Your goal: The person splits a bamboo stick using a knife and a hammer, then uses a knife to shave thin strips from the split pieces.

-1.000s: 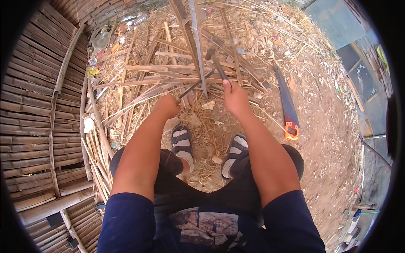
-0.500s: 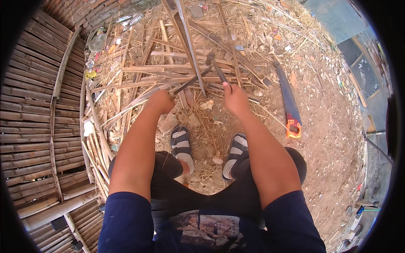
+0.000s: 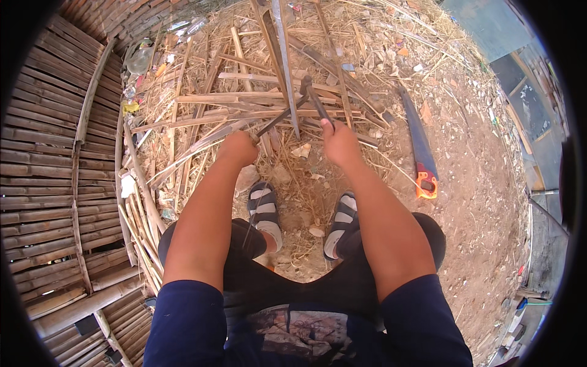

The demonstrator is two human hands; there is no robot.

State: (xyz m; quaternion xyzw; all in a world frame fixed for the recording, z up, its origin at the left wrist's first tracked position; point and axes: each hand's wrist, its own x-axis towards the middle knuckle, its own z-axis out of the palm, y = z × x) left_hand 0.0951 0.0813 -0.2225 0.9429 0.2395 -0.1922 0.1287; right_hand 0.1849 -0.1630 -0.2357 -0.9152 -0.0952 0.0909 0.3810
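My left hand (image 3: 239, 148) is closed round the handle of a machete, whose dark blade (image 3: 273, 122) slants up to the right, across a bamboo pole. This long bamboo pole (image 3: 285, 67) stands roughly upright in front of me and looks split lengthwise, a darker strip (image 3: 273, 46) parting from it toward the top. In my right hand (image 3: 342, 147) is a hammer (image 3: 317, 103), gripped by its handle. The hammer's head lies close to the far end of the blade, beside the pole; whether they touch I cannot tell.
Split bamboo strips (image 3: 232, 100) lie in a loose pile beyond my hands. A handsaw (image 3: 418, 140) with an orange handle rests on the dirt at right. A bamboo slat wall (image 3: 46, 171) borders the left. My sandalled feet (image 3: 263, 208) stand either side of the pole's line.
My left hand has shifted slightly right with the machete. The upper part of the bamboo pole has swung to the right. My right hand and the hammer have barely moved.
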